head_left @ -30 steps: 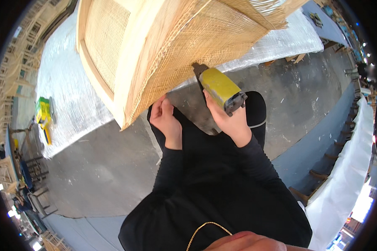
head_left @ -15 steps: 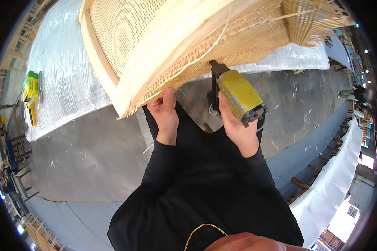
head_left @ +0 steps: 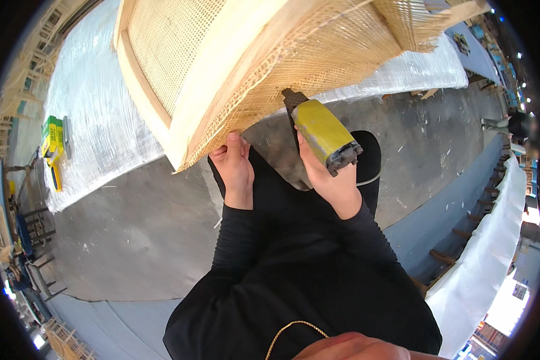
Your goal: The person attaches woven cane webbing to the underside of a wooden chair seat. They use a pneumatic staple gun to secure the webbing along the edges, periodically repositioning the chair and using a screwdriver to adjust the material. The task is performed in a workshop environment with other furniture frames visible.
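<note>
A pale wooden frame point(head_left: 156, 99) with woven cane webbing point(head_left: 168, 51) fills the upper middle. Its loose webbing edge point(head_left: 318, 60) hangs over the near side of the frame, fraying at the far right. My left hand point(head_left: 234, 165) pinches the webbing's lower edge near the frame's front corner. In my right hand point(head_left: 324, 180) is a yellow staple gun point(head_left: 324, 129) with a dark nose, gripped round its handle. The nose is up by the webbing's underside; whether it touches, I cannot tell. The fingers round the handle are partly hidden by the tool's body.
The frame rests over a table wrapped in clear plastic film point(head_left: 102, 102). On its left lie a green and yellow box point(head_left: 53, 135) and a yellow utility knife point(head_left: 56, 175). A white-covered row point(head_left: 480, 252) stands at right. Another person point(head_left: 513, 125) is far off at right.
My right hand has brought the staple gun leftward, closer to my left hand. The long loose strand across the webbing no longer shows. My left hand keeps its pinch on the edge.
</note>
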### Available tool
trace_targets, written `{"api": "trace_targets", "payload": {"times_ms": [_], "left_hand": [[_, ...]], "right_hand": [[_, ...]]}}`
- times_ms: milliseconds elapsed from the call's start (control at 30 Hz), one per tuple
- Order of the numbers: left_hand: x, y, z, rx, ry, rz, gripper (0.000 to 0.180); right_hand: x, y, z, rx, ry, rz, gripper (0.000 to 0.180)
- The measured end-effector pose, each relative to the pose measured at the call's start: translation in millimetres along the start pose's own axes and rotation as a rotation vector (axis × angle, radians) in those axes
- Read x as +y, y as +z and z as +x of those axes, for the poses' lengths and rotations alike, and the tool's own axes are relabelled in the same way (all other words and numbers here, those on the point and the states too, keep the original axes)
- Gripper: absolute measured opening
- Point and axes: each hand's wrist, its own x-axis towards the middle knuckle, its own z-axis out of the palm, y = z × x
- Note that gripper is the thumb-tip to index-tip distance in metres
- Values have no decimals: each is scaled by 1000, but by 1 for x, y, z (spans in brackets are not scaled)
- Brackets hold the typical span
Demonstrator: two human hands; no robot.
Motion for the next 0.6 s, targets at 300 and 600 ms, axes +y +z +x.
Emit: {"api": "trace_targets", "payload": {"times_ms": [300, 600], "left_hand": [[-4, -19, 9, -215, 21, -126, 24], [7, 1, 0, 13, -29, -40, 21]], "right_hand": [[21, 7, 1, 14, -184, -164, 28], [15, 9, -2, -28, -234, -111, 31]]}}
